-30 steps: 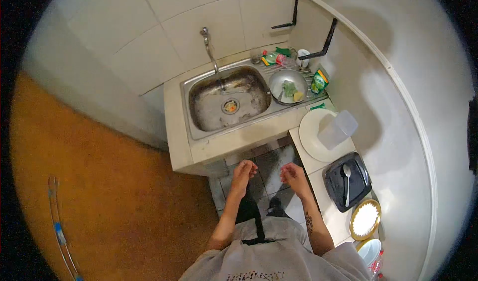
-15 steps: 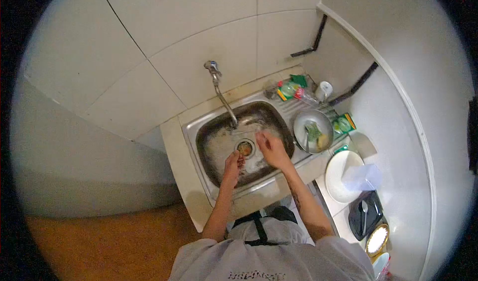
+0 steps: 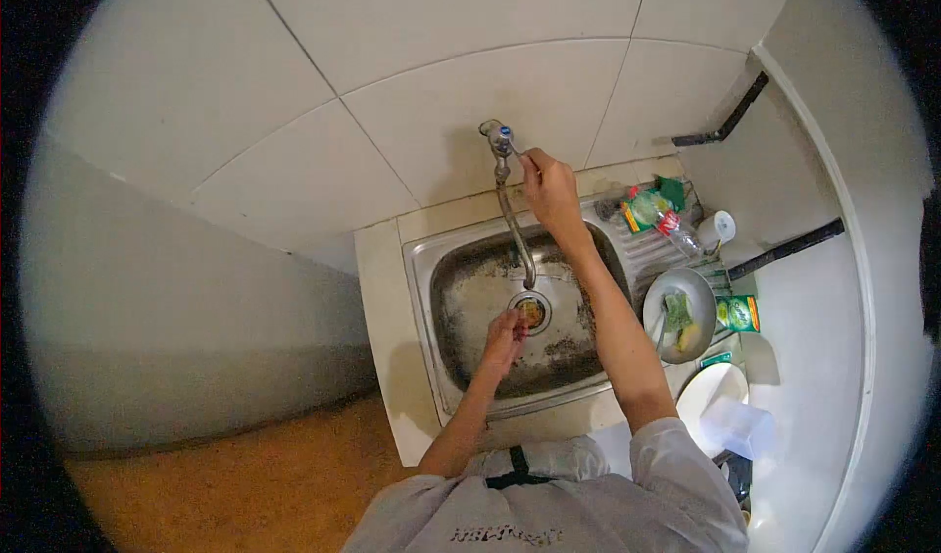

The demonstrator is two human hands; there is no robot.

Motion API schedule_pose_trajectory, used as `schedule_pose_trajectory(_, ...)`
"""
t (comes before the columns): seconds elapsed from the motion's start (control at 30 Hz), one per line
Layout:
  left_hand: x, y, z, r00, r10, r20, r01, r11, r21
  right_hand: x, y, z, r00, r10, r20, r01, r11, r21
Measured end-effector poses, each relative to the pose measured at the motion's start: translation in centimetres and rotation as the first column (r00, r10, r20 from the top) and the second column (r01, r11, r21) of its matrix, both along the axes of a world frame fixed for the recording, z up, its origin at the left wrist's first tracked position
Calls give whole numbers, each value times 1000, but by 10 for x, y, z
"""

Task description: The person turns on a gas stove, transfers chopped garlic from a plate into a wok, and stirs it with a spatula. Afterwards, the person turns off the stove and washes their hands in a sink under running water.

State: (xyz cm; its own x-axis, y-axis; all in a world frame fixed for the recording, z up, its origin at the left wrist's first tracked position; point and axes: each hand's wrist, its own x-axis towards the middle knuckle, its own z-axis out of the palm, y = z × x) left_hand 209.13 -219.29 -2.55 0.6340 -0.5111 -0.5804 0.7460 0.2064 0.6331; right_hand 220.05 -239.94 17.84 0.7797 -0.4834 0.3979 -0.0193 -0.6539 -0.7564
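My right hand (image 3: pixel 551 188) reaches up to the wall faucet (image 3: pixel 499 139), its fingers closed on the small lever at the faucet's side. The faucet's bent spout (image 3: pixel 517 234) hangs down over a steel sink (image 3: pixel 461 381) with dark stains. Low in the basin is my left hand (image 3: pixel 506 339), fingers curled together beside the drain (image 3: pixel 530 311), just below the spout's end. Whatever those fingers may hold is hidden. Something orange-brown shows in the drain opening.
Right of the basin, a metal pan (image 3: pixel 694 293) holds a green scrubber (image 3: pixel 677 308), a yellowish piece and a utensil. Behind it lie a plastic bottle (image 3: pixel 678 232), green packets (image 3: pixel 737 313) and a white cup (image 3: pixel 718 227). A white plate (image 3: pixel 698 396) and clear container (image 3: pixel 737 428) are nearer.
My right hand has risen from the basin to the faucet lever. My left hand stays low by the drain. The view has shifted, so the sink appears further right.
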Motion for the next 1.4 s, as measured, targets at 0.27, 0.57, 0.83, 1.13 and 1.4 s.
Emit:
schedule_pose_trajectory(0.27, 15, -10, 3, 998, 59, 4, -58, 990, -129, 29, -43, -40, 989, 50, 137, -64, 993, 104)
schedule_pose_trajectory(0.57, 28, -40, -1, 996, -20, 82, 30, 993, -114, 41, -62, -58, 990, 30, 135, -41, 996, 83)
schedule_pose_trajectory(0.83, 48, -67, -29, 963, 65, 262, -86, 994, 69, -96, 64, -234, 998, -22, -57, 48, 861, 507)
schedule_pose_trajectory(1.13, 41, -55, -58, 954, -61, 293, 39, 996, 80, -73, 93, -336, 962, 243, -124, -49, 601, 798)
schedule_pose_trajectory(1.4, 48, -76, -58, 925, -145, 352, 139, 989, 43, -108, 84, -183, 895, 317, -315, 24, 670, 742)
